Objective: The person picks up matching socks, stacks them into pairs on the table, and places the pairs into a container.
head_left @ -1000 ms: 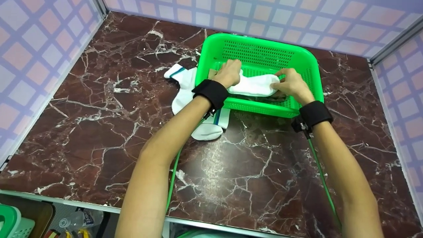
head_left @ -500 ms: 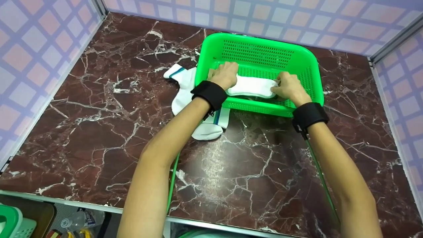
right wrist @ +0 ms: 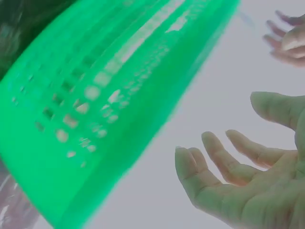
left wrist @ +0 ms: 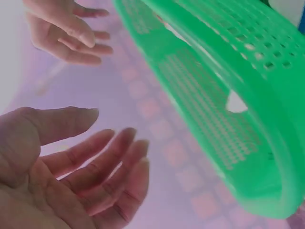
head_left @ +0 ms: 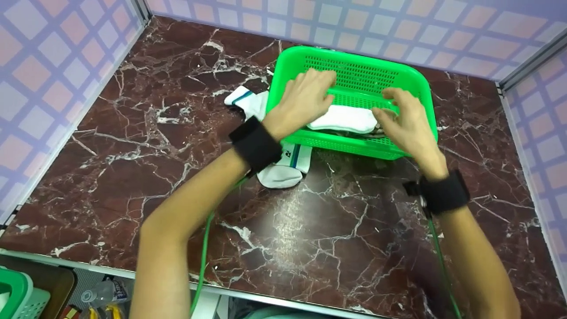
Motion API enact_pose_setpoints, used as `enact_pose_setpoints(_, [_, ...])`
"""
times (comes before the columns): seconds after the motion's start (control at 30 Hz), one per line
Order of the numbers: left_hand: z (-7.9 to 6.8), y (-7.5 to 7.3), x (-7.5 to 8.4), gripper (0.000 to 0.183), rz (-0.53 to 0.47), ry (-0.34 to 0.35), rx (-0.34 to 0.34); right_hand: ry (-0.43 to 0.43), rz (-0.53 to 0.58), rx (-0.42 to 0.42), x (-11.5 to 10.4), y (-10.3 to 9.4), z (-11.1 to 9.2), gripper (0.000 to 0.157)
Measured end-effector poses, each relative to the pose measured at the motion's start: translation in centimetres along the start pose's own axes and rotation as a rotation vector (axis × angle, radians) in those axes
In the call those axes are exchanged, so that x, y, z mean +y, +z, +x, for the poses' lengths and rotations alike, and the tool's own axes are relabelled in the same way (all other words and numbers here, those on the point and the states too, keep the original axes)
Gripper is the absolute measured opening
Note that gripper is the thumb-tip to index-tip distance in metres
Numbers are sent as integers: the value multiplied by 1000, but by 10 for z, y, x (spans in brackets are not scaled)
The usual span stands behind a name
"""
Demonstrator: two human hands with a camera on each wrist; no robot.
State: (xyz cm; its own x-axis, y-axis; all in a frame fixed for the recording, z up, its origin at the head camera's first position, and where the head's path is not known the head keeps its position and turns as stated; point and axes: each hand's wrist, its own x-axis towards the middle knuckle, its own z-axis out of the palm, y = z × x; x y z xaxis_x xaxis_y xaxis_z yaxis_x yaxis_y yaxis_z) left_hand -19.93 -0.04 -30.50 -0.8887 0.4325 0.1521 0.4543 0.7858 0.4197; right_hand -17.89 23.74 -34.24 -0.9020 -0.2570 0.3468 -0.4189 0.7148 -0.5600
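Note:
A white sock (head_left: 345, 118) lies flat along the near side inside the green plastic basket (head_left: 354, 144). My left hand (head_left: 305, 97) hovers over the basket's left part, its fingers loosely bent and holding nothing. In the left wrist view the same hand (left wrist: 90, 171) shows its thumb apart from its fingers. Over the basket's right end is my right hand (head_left: 409, 122), also holding nothing. The right wrist view shows that hand (right wrist: 243, 176) with spread, slightly curved fingers beside the basket wall (right wrist: 86, 109). Some darker material shows beneath the sock.
More white socks with a blue-green stripe lie on the marble-patterned table (head_left: 133, 177): one sock (head_left: 248, 101) left of the basket, another sock (head_left: 281, 175) in front. Checkered walls stand behind and at both sides. A plastic bottle (head_left: 106, 292) lies below the front edge.
Both hands have let go of the white sock and risen from it. It now lies in the basket. A second ago the fingers were at its two ends.

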Motion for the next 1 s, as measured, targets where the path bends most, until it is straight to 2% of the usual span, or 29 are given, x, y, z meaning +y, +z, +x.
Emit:
enact_pose_setpoints(0.1, [-22,3,9,17,-38,85,-23,-142,29,69,-11,6,-27,38])
enact_pose_setpoints(0.17, [-37,11,12,15,-52,130,-64,-203,50,88,-18,11,-44,38])
enact_pose_setpoints(0.23, [-50,22,13,12,-55,174,-90,-238,80,92,-25,16,-60,39])
enact_pose_setpoints(0.33, [-65,43,10,9,-11,202,-114,-254,121,73,-32,23,-79,38])
enact_pose_setpoints(0.4, [-71,61,6,7,76,204,-117,-253,145,51,-36,27,-89,38])
enact_pose_setpoints(0.53, [-76,96,-1,20,347,139,-158,-246,162,3,-38,33,-103,38])
enact_pose_setpoints(0.6, [-75,108,-3,28,468,95,-163,-244,163,-8,-37,35,-108,38])
enact_pose_setpoints(0.67, [-74,115,-4,31,538,53,-143,-240,166,-19,-36,38,-113,37])
enact_pose_setpoints(0.8, [-71,122,-4,26,574,27,-76,-220,174,-48,-34,42,-120,37])
enact_pose_setpoints(1.0, [-70,115,0,19,584,86,9,-186,190,-110,-33,45,-125,37])
